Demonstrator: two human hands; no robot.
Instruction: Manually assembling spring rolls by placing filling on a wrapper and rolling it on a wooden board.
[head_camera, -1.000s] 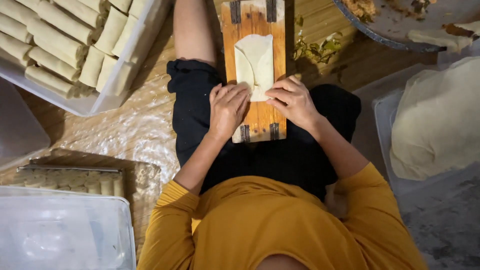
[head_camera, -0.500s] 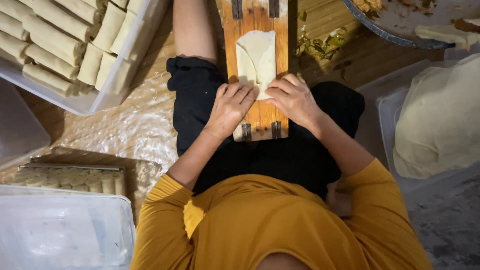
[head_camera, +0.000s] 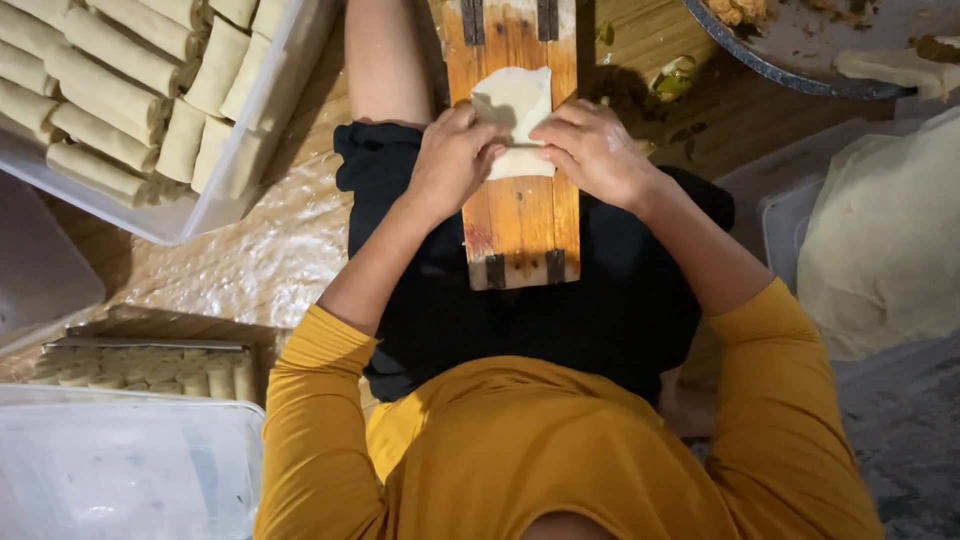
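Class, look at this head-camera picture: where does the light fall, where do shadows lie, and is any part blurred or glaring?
Head view: light falls evenly on the wooden board and the pale wrapper; the left hand and right hand cast soft shadows onto that wrapper; a dark shadow lies beside the board's right edge; the crinkled plastic sheet glints faintly; nothing looks noticeably blurred.

wooden board (head_camera: 520, 220) worn, glossy; wrapper (head_camera: 515, 105) pale, matt, doughy; tray (head_camera: 240, 170) clear plastic.
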